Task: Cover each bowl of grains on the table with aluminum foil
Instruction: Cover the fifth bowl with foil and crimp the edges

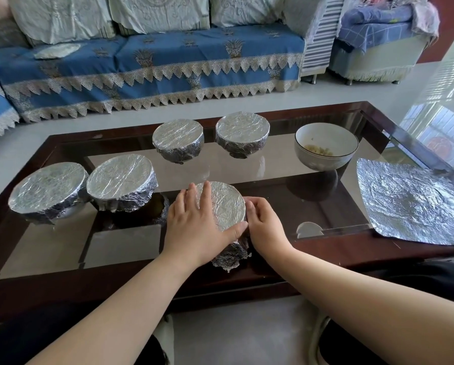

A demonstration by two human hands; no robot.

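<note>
hands mould foil around a fifth bowl at a glass coffee table

the left hand (194, 222) lies flat with straight fingers across the foil-covered bowl (227, 206), thumb hooked along its near rim, while the right hand (264, 227) curls against the bowl's right wall, pressing the foil skirt in; a firm seal likely needs the top held still and the sides crimped all round under the rim. behind stand four wrapped bowls (120, 180); farther right, one uncovered bowl of grains (326, 146) waits beside a spare foil sheet (410, 204).
</note>
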